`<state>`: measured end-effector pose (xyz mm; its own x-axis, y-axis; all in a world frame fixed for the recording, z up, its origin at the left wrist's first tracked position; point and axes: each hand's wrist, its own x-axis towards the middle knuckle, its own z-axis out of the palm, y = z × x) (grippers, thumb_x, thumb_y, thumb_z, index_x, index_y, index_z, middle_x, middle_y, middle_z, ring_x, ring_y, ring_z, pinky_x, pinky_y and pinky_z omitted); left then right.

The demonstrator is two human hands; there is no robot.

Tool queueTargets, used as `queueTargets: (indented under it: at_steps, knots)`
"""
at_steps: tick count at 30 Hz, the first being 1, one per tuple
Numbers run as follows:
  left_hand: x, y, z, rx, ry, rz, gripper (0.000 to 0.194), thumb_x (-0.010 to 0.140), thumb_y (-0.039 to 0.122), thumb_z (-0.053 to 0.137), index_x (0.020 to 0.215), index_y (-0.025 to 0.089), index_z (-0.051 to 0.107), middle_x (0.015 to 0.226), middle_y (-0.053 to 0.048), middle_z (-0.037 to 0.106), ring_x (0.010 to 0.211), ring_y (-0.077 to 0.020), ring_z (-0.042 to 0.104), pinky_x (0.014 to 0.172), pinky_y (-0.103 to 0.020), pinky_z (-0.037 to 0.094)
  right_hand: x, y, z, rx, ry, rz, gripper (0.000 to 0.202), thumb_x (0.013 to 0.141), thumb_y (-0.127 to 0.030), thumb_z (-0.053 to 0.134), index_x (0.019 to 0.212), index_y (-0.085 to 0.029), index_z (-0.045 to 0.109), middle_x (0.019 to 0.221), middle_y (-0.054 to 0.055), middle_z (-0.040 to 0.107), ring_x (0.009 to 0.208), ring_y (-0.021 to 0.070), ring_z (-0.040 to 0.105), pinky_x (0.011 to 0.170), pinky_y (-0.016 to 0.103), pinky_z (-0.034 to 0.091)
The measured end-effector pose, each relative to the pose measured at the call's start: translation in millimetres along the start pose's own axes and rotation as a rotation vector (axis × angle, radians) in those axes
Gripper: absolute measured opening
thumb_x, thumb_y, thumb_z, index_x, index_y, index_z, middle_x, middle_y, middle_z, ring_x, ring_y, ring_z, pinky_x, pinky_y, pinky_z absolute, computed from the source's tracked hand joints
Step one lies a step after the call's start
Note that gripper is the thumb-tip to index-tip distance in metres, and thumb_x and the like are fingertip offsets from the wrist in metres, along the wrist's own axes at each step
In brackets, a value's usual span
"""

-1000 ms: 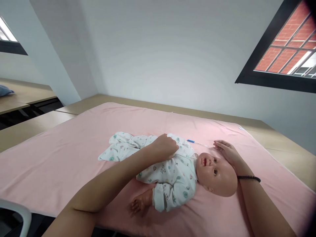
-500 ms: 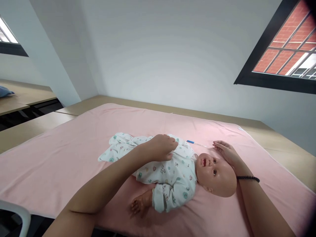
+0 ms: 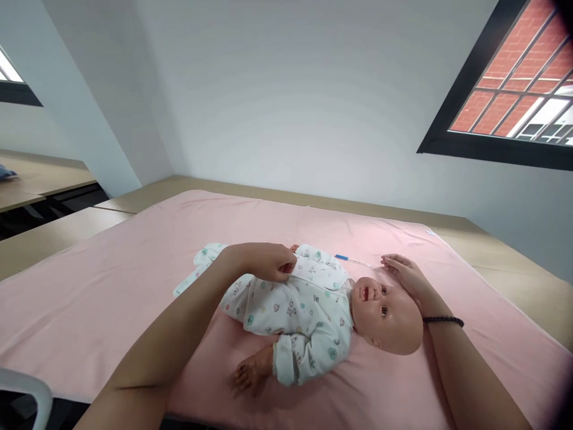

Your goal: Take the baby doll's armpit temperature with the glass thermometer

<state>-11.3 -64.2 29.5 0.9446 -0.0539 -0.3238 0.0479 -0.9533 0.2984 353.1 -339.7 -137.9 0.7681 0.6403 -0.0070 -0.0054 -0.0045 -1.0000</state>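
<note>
Cloth (image 3: 147, 251), pink, covers the table (image 3: 514, 269) by the wall (image 3: 290, 107), beneath the doll (image 3: 308, 307). Left hand (image 3: 271, 261) is curled at its shirt (image 3: 275, 304), whether gripping I cannot tell; right hand (image 3: 408, 276), unclenched, is beside its head (image 3: 398, 325).

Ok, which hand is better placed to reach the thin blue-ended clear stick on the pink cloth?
Probably the right hand: it lies open, nearer the stick, while the left hand touches the white patterned top on the bald doll.
</note>
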Motion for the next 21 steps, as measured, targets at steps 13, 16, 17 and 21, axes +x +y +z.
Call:
queueTargets:
  at_steps: [13, 16, 17, 21]
  knots:
    - [9.4, -9.6, -0.8, -0.129, -0.034, 0.005, 0.009, 0.075, 0.017, 0.063, 0.083, 0.02, 0.062, 0.089, 0.001, 0.068, 0.078, -0.0158, 0.06, 0.065, -0.027, 0.045, -0.8, -1.2, 2.3, -0.038, 0.013, 0.0, 0.039, 0.065, -0.051, 0.093, 0.087, -0.024, 0.075, 0.098, 0.003, 0.073, 0.093, 0.0181, 0.067, 0.084, 0.025, 0.055]
    - [10.3, -7.1, 1.5, -0.079, 0.019, 0.024, 0.007, 0.074, 0.016, 0.062, 0.078, 0.02, 0.059, 0.084, 0.001, 0.067, 0.073, -0.0153, 0.058, 0.061, -0.027, 0.042, -3.0, -2.7, 4.2, -0.052, 0.018, -0.004, 0.037, 0.067, -0.049, 0.092, 0.088, -0.024, 0.075, 0.099, 0.004, 0.073, 0.094, 0.0195, 0.067, 0.083, 0.027, 0.056]
    - [10.8, -6.0, 2.3, -0.053, 0.049, 0.035, 0.007, 0.073, 0.016, 0.062, 0.077, 0.02, 0.058, 0.082, 0.001, 0.066, 0.072, -0.0153, 0.057, 0.06, -0.027, 0.042, -3.9, -3.4, 5.0, -0.057, 0.02, -0.004, 0.036, 0.068, -0.048, 0.091, 0.089, -0.024, 0.075, 0.099, 0.004, 0.073, 0.094, 0.0195, 0.067, 0.083, 0.027, 0.056]
    - [14.5, 1.9, 6.9, 0.077, 0.153, 0.041, 0.01, 0.069, 0.013, 0.062, 0.069, 0.02, 0.055, 0.073, 0.0, 0.063, 0.067, -0.0157, 0.053, 0.058, -0.029, 0.038, -7.7, -7.3, 8.3, -0.088, 0.03, -0.005, 0.037, 0.069, -0.049, 0.09, 0.09, -0.023, 0.074, 0.098, 0.004, 0.073, 0.092, 0.019, 0.067, 0.079, 0.026, 0.054]
